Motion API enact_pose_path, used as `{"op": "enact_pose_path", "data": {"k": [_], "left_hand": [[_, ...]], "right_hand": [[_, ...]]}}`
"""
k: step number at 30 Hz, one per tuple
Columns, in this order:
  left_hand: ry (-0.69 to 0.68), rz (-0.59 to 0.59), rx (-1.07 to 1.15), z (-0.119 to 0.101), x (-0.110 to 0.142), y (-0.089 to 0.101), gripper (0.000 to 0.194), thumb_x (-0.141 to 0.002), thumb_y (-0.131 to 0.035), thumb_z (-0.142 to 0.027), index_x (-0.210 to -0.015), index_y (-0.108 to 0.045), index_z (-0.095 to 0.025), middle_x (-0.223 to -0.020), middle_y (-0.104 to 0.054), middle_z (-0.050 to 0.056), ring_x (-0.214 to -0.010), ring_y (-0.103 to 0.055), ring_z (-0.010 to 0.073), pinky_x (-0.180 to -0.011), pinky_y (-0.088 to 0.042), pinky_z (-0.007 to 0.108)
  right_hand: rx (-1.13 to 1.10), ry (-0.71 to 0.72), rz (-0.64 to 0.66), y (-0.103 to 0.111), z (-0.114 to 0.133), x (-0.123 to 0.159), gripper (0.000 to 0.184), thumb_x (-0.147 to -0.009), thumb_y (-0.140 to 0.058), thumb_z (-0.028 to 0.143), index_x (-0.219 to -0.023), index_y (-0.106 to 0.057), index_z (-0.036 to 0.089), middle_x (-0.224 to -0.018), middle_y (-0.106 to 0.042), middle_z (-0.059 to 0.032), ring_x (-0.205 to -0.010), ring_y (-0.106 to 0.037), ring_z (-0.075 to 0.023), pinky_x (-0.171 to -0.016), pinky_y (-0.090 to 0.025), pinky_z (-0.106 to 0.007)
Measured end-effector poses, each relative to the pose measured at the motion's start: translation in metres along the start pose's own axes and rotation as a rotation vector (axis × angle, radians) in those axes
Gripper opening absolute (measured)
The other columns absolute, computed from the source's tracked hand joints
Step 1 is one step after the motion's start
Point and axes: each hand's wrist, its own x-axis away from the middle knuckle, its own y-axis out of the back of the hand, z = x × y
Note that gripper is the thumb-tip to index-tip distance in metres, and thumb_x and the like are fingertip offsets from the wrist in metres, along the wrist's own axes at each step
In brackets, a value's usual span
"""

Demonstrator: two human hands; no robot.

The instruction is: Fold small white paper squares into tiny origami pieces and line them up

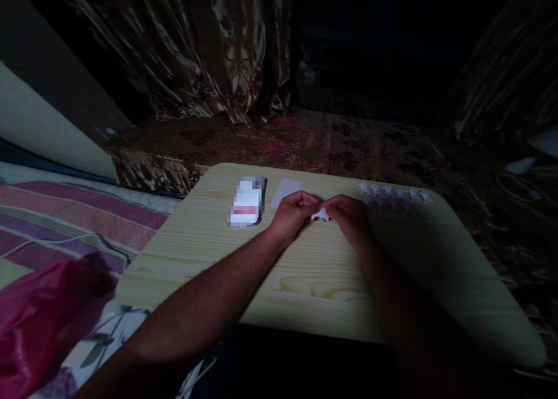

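Observation:
Between my two hands is a small piece of folded white paper (321,214), held just above the wooden table (305,271). My left hand (293,216) pinches its left side, with thumb and forefinger closed. On the other side my right hand (350,216) grips it in the same way. The paper's lower edge shows pointed corners; the rest is covered by my fingers. Just beyond my left hand lies a flat white paper sheet (285,192). Right of my right hand, several small folded white paper pieces (387,191) are lined up in two rows, the nearer row in shadow.
A phone (247,201) with a blurred-out screen lies on the table's left part. To the left is a bed with a striped cover (143,210) and a pink bag (47,317). Patterned curtains (235,45) hang behind the table. A white cable (52,240) crosses the bed.

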Motion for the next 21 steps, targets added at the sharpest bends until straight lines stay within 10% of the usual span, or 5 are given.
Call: {"op": "enact_pose_path", "data": {"k": [21], "left_hand": [[-0.212,-0.060,-0.204,0.0018,0.0001,0.0013,0.032,-0.064,-0.075,-0.019,-0.093,-0.063,-0.017,-0.073,-0.063,-0.001,-0.059,-0.055,0.0085,-0.055,-0.041,0.020]], "right_hand": [[0.106,0.001,-0.054,-0.0034,0.0019,-0.0009,0.025,-0.072,-0.066,0.030,-0.095,-0.064,0.019,-0.069,-0.070,-0.0010,-0.060,-0.063,-0.0154,-0.055,-0.046,-0.025]]}}
